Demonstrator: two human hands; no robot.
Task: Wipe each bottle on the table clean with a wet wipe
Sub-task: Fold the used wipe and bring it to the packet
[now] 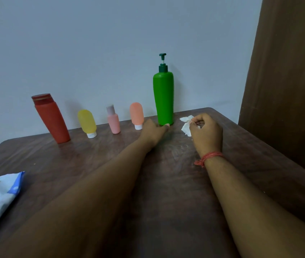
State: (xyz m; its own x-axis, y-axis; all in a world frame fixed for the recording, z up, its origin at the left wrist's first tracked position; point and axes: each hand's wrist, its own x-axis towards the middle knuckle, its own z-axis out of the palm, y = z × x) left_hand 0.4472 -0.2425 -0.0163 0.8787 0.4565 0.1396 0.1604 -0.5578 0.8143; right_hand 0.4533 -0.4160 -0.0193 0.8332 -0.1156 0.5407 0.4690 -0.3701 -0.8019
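Green pump bottle (163,97) stands upright at the table's (166,183) far edge, where I see my left hand (153,132) touching its base with a fingertip and my right hand (204,132), just beside it, pinching a crumpled wet wipe (186,123).

Five bottles in a row, right hand (204,130) pinching wipe (185,125) — left hand (154,131) at green bottle (163,97)
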